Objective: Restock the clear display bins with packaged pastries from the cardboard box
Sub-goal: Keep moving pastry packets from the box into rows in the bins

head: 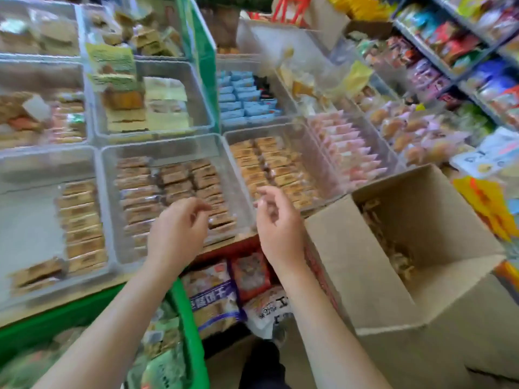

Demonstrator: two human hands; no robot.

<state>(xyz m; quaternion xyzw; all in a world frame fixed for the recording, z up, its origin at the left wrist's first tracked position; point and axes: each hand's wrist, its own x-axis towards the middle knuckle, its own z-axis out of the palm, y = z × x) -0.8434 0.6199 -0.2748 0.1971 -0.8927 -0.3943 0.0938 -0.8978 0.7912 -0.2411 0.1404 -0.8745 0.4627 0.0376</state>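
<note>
Over bin (pixel 179 209): left hand (pixel 175 231), right hand (pixel 278 223), fingers loosely curled, nothing held.
Right of bin: cardboard box (pixel 421 248).
Next: grab pastries (pixel 393 248), stack in rows.

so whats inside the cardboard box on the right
The open cardboard box shows a heap of brownish packaged pastries along its left inner wall. They are blurred, and the box's near wall hides the bottom.

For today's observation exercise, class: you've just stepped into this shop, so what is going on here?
A person is restocking clear plastic display bins with brown wrapped pastries. Both the left hand and the right hand hover empty, fingers loosely curled, over the front edge of the middle bin, which holds rows of pastries. The open brown cardboard box stands to the right with some pastries left inside.
</note>
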